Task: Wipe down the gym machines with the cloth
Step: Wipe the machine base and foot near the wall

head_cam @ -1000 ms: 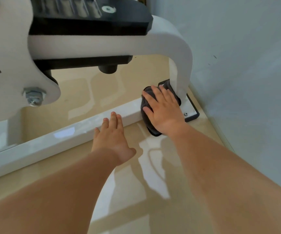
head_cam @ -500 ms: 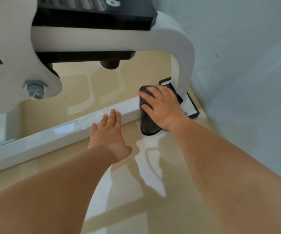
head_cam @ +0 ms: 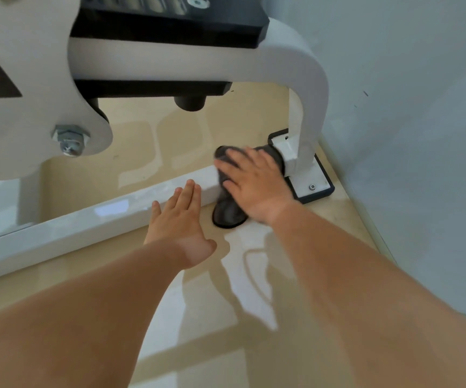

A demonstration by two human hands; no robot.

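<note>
A dark grey cloth (head_cam: 228, 212) lies draped over the right end of the white floor bar (head_cam: 86, 222) of a gym machine. My right hand (head_cam: 257, 183) presses flat on the cloth with spread fingers, close to the white curved upright (head_cam: 307, 107). My left hand (head_cam: 181, 219) rests with straight fingers against the near side of the bar, just left of the cloth. Most of the cloth is hidden under my right hand.
The upright stands on a white foot plate with a black rim (head_cam: 317, 189) next to a pale grey wall (head_cam: 408, 135). A black weight block (head_cam: 170, 21) and a white plate with bolts (head_cam: 71, 140) hang overhead. Glossy beige tiles (head_cam: 226, 317) cover the floor.
My right hand has slid the cloth left along the bar, away from the upright, exposing the white joint there. My left hand has barely shifted along the bar.
</note>
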